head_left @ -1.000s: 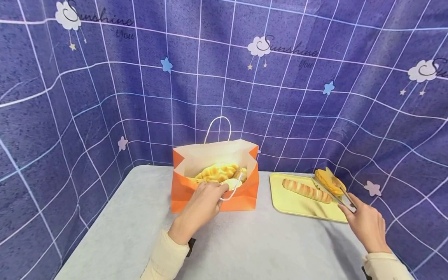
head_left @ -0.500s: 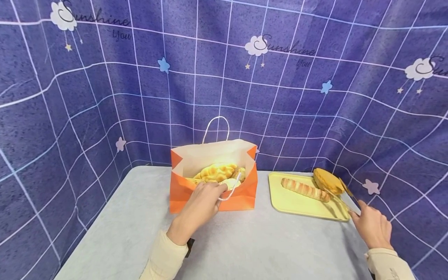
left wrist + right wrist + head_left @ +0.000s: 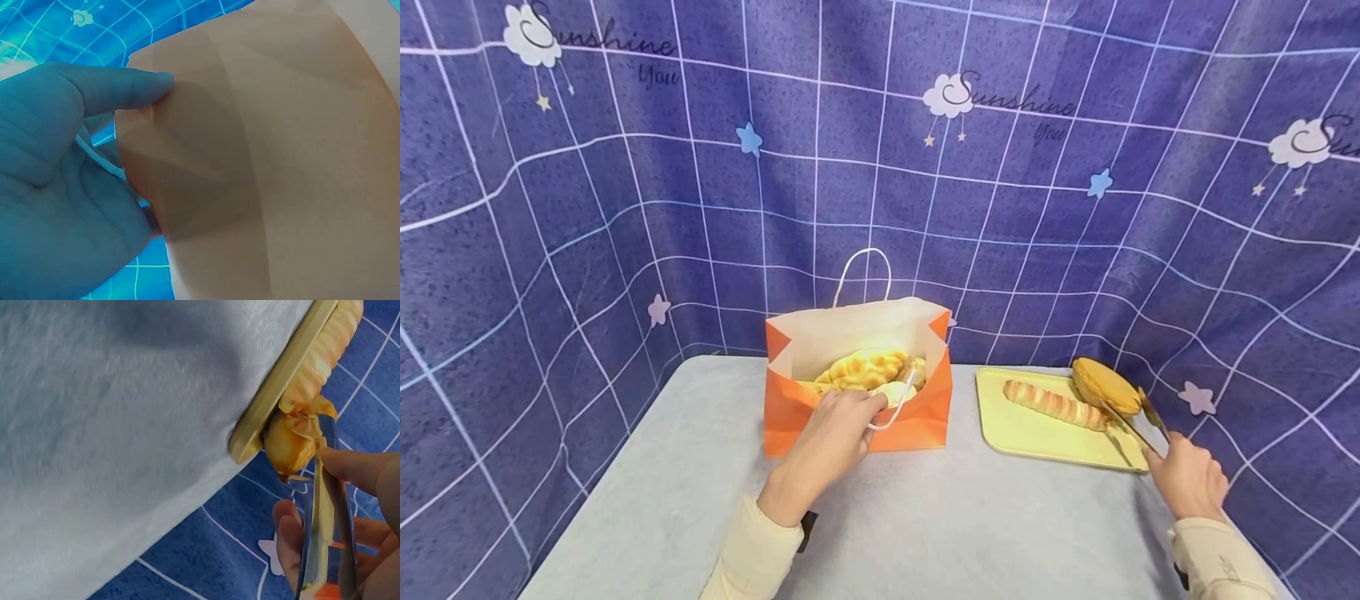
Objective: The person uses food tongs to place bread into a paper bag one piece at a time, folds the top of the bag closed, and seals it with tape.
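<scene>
My left hand (image 3: 835, 429) pinches the front rim of an orange paper bag (image 3: 917, 433). In the left wrist view the thumb lies on the bag's pale inner wall (image 3: 212, 156), and the other fingers are mostly hidden behind it. A white cord handle (image 3: 898, 408) hangs beside that hand. Over on the right, my right hand (image 3: 1191, 475) holds metal tongs (image 3: 1131, 429), their arms spread about a golden-yellow rounded bread (image 3: 1105, 386) at the right end of a yellow tray (image 3: 1030, 442). Whether both tips touch the bread, I cannot tell.
Inside the bag sit several breads, a braided golden one (image 3: 868, 368) on top. A long ridged bread (image 3: 1052, 406) lies on the tray, left of the rounded one. The grey table (image 3: 940, 525) meets a blue grid-patterned curtain (image 3: 850, 183) behind and at the sides.
The rounded bread has turned, showing its smooth golden face instead of a folded edge. My right hand and the tongs shifted slightly right. My left hand stays on the bag.
</scene>
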The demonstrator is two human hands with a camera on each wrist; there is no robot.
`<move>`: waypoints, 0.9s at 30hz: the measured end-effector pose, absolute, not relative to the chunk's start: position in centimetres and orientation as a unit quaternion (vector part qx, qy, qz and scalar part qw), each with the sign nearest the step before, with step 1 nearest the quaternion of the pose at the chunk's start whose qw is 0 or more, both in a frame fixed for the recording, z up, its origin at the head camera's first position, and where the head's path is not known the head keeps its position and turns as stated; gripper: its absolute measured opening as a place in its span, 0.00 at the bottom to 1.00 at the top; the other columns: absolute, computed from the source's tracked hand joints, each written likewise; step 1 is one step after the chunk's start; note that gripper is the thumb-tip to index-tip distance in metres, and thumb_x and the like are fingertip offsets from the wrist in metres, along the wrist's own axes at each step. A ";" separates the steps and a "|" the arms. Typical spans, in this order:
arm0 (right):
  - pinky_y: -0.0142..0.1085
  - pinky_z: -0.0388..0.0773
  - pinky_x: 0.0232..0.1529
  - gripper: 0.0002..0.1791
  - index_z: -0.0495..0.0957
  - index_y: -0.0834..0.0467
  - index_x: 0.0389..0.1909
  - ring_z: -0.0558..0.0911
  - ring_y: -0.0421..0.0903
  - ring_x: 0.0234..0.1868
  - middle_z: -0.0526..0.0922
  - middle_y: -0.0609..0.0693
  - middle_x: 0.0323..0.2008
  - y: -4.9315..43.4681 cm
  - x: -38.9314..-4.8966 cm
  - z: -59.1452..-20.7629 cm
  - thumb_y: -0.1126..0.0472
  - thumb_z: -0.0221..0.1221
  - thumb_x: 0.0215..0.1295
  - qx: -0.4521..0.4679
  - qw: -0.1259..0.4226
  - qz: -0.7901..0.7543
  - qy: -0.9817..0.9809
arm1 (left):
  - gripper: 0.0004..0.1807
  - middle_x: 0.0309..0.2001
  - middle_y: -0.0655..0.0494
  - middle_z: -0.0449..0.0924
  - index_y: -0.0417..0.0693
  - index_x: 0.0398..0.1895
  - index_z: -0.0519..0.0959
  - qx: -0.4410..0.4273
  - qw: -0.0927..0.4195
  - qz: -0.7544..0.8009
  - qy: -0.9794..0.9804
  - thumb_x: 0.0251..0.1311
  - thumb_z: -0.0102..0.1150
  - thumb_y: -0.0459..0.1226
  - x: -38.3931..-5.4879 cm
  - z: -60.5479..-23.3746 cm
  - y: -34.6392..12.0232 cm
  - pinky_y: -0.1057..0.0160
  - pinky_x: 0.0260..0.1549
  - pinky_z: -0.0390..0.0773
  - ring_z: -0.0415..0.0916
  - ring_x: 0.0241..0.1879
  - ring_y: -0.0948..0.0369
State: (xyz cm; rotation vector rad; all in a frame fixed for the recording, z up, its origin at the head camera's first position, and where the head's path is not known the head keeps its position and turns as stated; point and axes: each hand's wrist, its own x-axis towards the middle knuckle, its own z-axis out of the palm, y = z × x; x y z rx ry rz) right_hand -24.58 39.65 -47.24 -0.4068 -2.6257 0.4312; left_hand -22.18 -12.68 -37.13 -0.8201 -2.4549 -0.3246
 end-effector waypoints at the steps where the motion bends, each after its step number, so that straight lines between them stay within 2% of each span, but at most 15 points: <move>1: 0.59 0.65 0.20 0.23 0.75 0.70 0.42 0.75 0.78 0.28 0.75 0.82 0.35 39.6 -24.7 -47.3 0.51 0.62 0.63 -0.152 0.218 0.159 -0.951 | 0.14 0.23 0.63 0.74 0.52 0.32 0.79 -0.304 0.264 -0.119 -0.908 0.48 0.62 0.23 -22.2 -37.1 -12.7 0.62 0.32 0.68 0.73 0.26 0.62; 5: 0.59 0.65 0.21 0.22 0.74 0.70 0.37 0.75 0.79 0.29 0.75 0.82 0.34 39.6 -25.1 -47.5 0.51 0.61 0.63 -0.159 0.207 0.168 -0.951 | 0.14 0.24 0.63 0.74 0.52 0.33 0.79 -0.303 0.262 -0.117 -0.909 0.49 0.62 0.24 -22.1 -37.0 -12.6 0.62 0.32 0.69 0.73 0.27 0.62; 13: 0.58 0.63 0.17 0.15 0.73 0.68 0.28 0.74 0.74 0.22 0.75 0.78 0.27 39.0 -25.5 -47.9 0.58 0.59 0.63 -0.110 0.234 0.137 -0.956 | 0.14 0.24 0.62 0.75 0.51 0.34 0.80 -0.300 0.260 -0.119 -0.910 0.50 0.62 0.23 -22.1 -36.9 -12.7 0.61 0.33 0.69 0.73 0.26 0.62; 21: 0.58 0.63 0.16 0.10 0.74 0.67 0.26 0.73 0.69 0.18 0.76 0.73 0.22 39.2 -25.8 -48.6 0.63 0.55 0.61 -0.081 0.239 0.116 -0.961 | 0.14 0.23 0.62 0.74 0.51 0.32 0.79 -0.303 0.262 -0.117 -0.909 0.48 0.62 0.23 -22.0 -37.1 -12.9 0.61 0.32 0.70 0.72 0.25 0.62; 27: 0.59 0.63 0.17 0.10 0.73 0.67 0.22 0.72 0.71 0.17 0.75 0.73 0.20 39.2 -25.6 -48.8 0.65 0.54 0.59 -0.082 0.268 0.119 -0.953 | 0.14 0.22 0.63 0.71 0.52 0.30 0.77 -0.308 0.269 -0.118 -0.905 0.47 0.61 0.23 -21.9 -36.9 -13.0 0.62 0.31 0.68 0.71 0.25 0.63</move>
